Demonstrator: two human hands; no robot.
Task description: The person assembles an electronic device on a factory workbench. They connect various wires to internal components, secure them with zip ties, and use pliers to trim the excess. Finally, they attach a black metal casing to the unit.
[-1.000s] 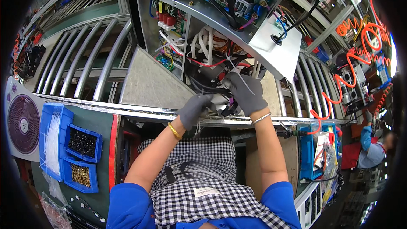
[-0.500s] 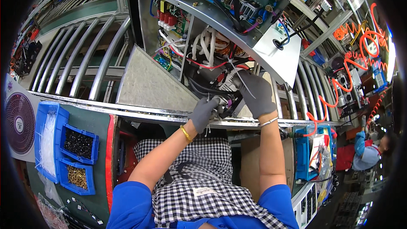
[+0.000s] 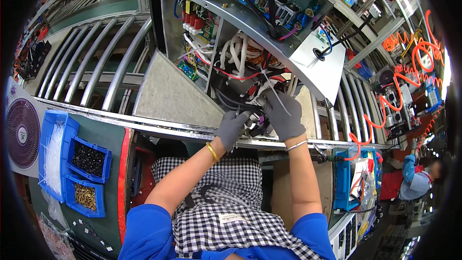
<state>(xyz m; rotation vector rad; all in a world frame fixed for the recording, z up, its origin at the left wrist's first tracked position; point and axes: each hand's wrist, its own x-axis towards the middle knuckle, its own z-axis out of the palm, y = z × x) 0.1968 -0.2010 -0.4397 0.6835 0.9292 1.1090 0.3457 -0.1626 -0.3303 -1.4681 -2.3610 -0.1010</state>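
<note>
My left hand (image 3: 232, 129), in a grey glove, is closed at the front edge of an open metal cabinet (image 3: 308, 70). Its fingertips pinch a cluster of cable ends (image 3: 252, 123) with white, black and purple parts. A thin white strip passes by these fingers. My right hand (image 3: 285, 115), also gloved, has its fingers bent at the cables just behind the cluster; what they grip is hidden. A white cable tie (image 3: 276, 92) around the wires has its loose tail lying across the right hand. Thick black cables (image 3: 231, 100) run inside the cabinet beside white-sleeved leads (image 3: 234, 50).
Metal rollers (image 3: 98, 65) flank the cabinet. At left stand blue bins of white cable ties (image 3: 54, 161), black small parts (image 3: 88, 159) and brass fasteners (image 3: 85, 196), beside a fan (image 3: 23, 135). A blue crate (image 3: 342, 183) and coiled orange hose (image 3: 385, 103) are at right. Another person (image 3: 415, 183) works farther off.
My right hand has shifted slightly left, its fingers curling more at the cables. The left hand stays nearly in place at the cable ends. The whole view has shifted a little.
</note>
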